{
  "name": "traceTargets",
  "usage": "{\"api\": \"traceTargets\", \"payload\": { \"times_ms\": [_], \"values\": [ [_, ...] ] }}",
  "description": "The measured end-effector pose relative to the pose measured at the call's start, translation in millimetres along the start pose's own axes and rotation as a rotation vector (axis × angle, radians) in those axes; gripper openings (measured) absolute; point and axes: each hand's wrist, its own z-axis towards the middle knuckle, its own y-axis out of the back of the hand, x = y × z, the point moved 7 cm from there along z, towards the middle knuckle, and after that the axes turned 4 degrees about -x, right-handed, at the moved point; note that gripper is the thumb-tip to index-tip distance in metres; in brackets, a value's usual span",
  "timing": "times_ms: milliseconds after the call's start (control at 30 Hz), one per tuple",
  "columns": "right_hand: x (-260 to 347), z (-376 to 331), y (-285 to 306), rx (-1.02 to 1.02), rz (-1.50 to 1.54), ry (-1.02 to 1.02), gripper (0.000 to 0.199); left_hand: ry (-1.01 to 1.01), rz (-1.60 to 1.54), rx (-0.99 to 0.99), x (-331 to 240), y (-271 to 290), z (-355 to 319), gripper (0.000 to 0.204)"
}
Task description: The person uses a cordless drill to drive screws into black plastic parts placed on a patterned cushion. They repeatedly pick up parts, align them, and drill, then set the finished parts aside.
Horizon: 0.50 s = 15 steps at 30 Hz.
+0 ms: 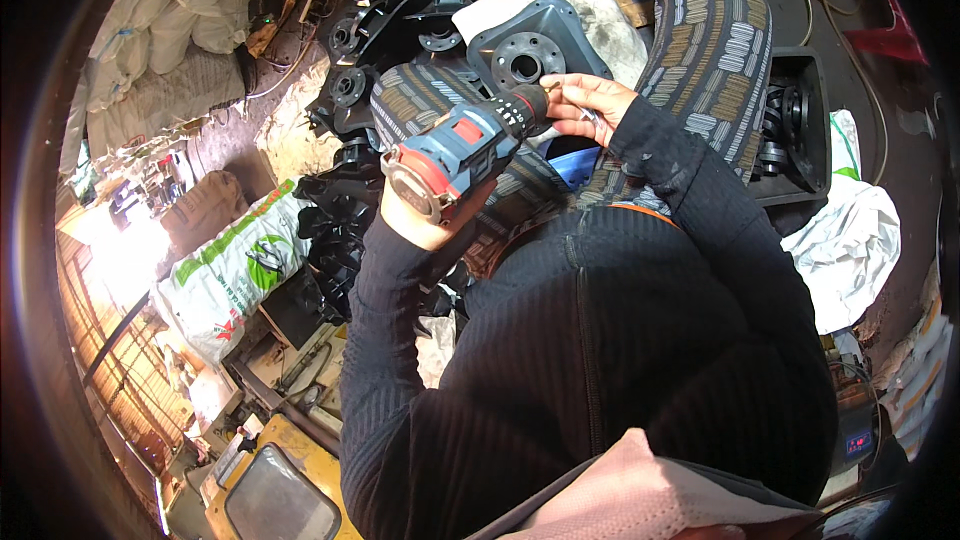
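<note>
My left hand (428, 224) is wrapped round a blue, black and red cordless drill (462, 148), whose chuck points up and to the right. At the tip of the chuck my right hand (592, 106) is closed, fingertips pinched. A thin, light metal piece shows between its fingers, too small to name. Just beyond the drill lies a black flanged part (545, 35) with a round, drilled hub. Part of it rests near a white cloth sack (590, 15). A blue piece (574, 166) shows below my right hand.
Several black flanged parts (350, 86) are piled at the left. My legs in patterned trousers (700, 30) stretch around the work. At the right stands a black bin (822, 130) with dark parts inside, beside a white bag (850, 250). A yellow machine (285, 485) is at lower left.
</note>
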Motion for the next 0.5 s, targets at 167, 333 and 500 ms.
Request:
{"api": "traceTargets", "payload": {
  "times_ms": [167, 333, 500],
  "values": [
    [8, 2, -8, 0.028, 0.148, 0.023, 0.042, -0.021, -0.010, -0.104, -3, 3, -5, 0.032],
    [3, 6, -13, 0.153, 0.176, -0.061, 0.049, 0.078, -0.109, -0.036, 1, -2, -7, 0.038],
    [-1, 3, -16, 0.074, 0.069, -0.096, 0.053, 0.215, -0.316, 0.051, 12, -11, -7, 0.053]
  ]
}}
